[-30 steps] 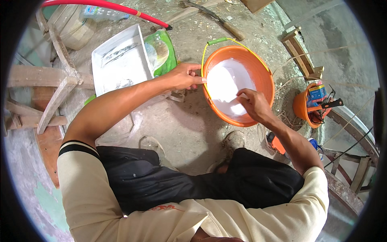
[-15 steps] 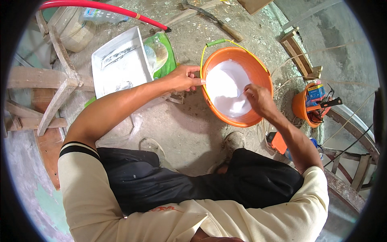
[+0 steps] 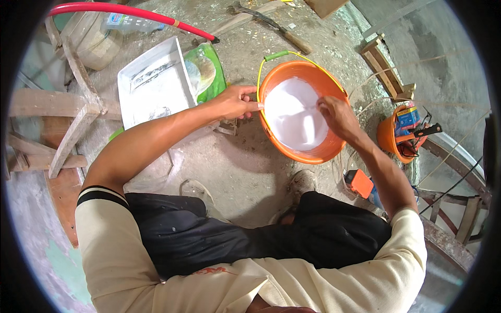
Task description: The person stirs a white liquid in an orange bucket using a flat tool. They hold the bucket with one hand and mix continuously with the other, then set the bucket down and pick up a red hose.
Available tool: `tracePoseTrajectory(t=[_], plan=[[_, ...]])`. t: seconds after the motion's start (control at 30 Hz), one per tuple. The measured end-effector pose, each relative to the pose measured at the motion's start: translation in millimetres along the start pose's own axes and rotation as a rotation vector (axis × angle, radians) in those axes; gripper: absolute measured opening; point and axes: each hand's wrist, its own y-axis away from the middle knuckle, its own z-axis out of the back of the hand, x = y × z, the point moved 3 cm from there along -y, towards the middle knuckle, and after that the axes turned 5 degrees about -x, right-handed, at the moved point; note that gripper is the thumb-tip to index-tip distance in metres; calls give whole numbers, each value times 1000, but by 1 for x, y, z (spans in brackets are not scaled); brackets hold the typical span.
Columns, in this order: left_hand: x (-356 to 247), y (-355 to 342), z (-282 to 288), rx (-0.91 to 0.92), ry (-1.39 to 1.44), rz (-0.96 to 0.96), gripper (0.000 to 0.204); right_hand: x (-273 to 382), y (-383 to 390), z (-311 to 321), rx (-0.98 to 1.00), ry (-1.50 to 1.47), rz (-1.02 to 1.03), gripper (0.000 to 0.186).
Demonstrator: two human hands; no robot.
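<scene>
A person in a cream shirt and black trousers sits low over a rough concrete floor [image 3: 245,180]. Ahead, slightly right, an orange bucket [image 3: 330,86] stands upright, its round mouth showing no clear long axis; its yellow handle [image 3: 259,88] lies along the far left rim. Left of it lies a white tray [image 3: 172,88], partly over a green packet [image 3: 216,81]; well to the right is a smaller orange bucket [image 3: 385,136] of tools. White liquid [image 3: 289,117] fills the large bucket's bottom. The right hand [image 3: 340,119] is nearer to it, fingers bunched over its right part, the liquid below and leftward; whether they pinch anything cannot be told. The left hand [image 3: 236,101] has thumb and fingers parted, tips at the left rim; whether they grip is unclear.
</scene>
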Motion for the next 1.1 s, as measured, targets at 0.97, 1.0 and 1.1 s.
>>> tracePoseTrajectory(t=[0.97,1.0,1.1], plan=[[3,-4,1,-13,-6,11,63,24,-31,-35,-56,-365,-136,21],[3,-3,1,-15,-3,12,63,16,-37,-28,-85,-352,-82,21],[5,-3,0,-77,38,-42,56,-3,-31,-9,-138,-129,39,17]])
